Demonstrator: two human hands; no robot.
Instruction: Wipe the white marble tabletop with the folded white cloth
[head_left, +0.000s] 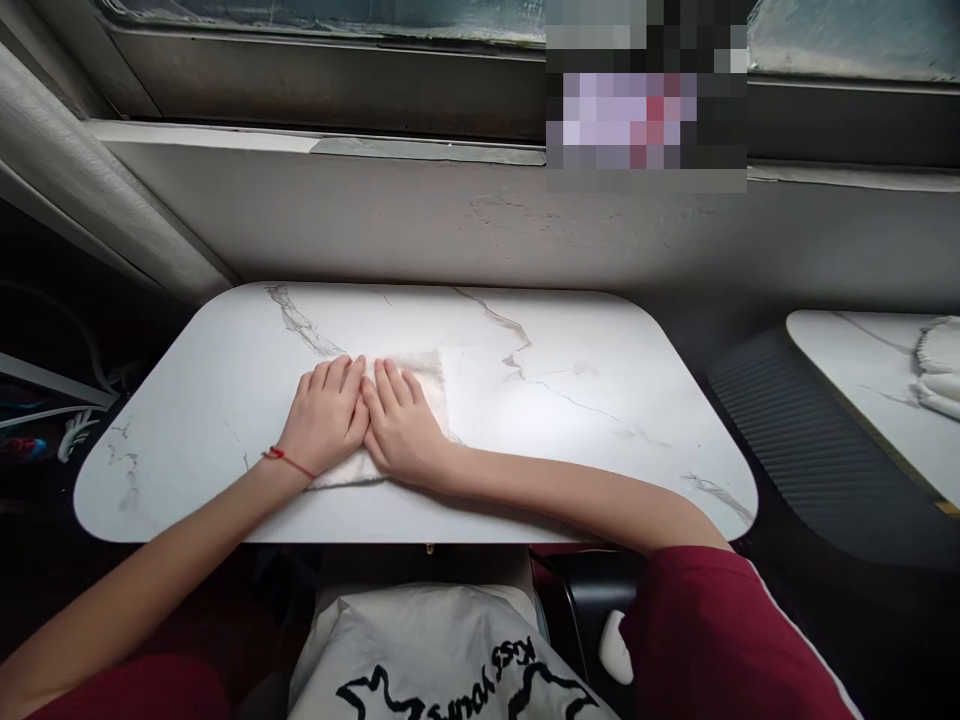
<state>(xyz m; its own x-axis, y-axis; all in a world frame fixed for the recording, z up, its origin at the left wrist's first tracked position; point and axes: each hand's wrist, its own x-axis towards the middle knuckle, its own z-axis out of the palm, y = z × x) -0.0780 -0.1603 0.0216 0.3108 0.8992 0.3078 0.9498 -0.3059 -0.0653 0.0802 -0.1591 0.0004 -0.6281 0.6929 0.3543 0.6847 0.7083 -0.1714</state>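
Observation:
A folded off-white cloth (429, 374) lies flat on the white marbled tabletop (600, 350). My left hand (321, 412), with a thin red cord at the wrist, rests palm down over the cloth's left part. My right hand (403, 425) presses palm down beside it, fingers stretched forward. The two hands touch at the thumbs and index fingers. Both have their fingers laid out flat, and they hide much of the cloth's middle.
Behind the table rises a pale wall (375, 220) below a window ledge. At the right stand a dark ribbed panel (795, 450) and a second marbled table (885, 370) with a white fabric bundle (941, 365). Cables (75, 430) hang at the left.

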